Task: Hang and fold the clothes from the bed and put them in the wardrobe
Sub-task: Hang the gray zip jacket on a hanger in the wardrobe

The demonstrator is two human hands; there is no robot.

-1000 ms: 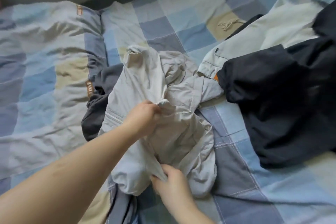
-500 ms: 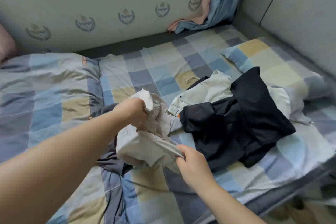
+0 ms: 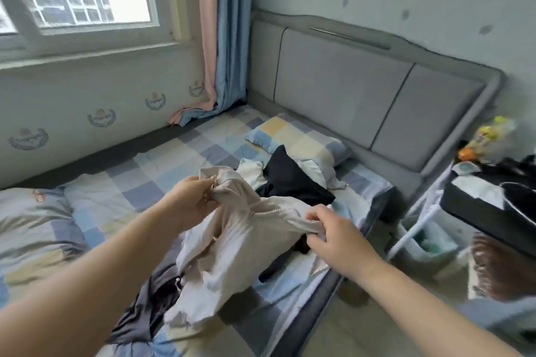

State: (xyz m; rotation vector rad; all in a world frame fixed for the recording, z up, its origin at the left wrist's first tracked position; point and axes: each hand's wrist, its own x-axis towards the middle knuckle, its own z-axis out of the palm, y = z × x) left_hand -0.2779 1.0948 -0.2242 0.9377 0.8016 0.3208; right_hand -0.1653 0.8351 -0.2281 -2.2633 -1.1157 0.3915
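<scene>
While the beige jacket (image 3: pixel 232 243) is hanging mid-frame above the bed (image 3: pixel 121 197), running from upper right to lower left, the left hand (image 3: pixel 191 203) and right hand (image 3: pixel 333 233) are pinching its top. Behind, dark clothes (image 3: pixel 290 180) are lying.

The beige jacket (image 3: pixel 232 243) hides part of the dark garment (image 3: pixel 293 185) behind it.
</scene>
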